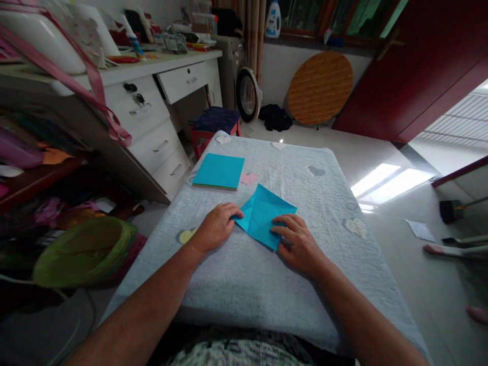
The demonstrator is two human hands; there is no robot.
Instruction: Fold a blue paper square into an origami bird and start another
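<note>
Now you are holding a folded teal sheet [265, 213] down on the cloth-covered counter [267, 290] with both hands.
The sheet is lying just nearer to you than the stack of teal paper [219, 171] and a little to its right, apart from it. Your left hand [216, 227] is sitting below the stack with its fingers curling onto the sheet's left corner; I cannot tell whether they are pinching it or only pressing. Your right hand [299, 244] is lying farther right of the stack, its fingers stretching out flat and open across the sheet's near edge, gripping nothing.
</note>
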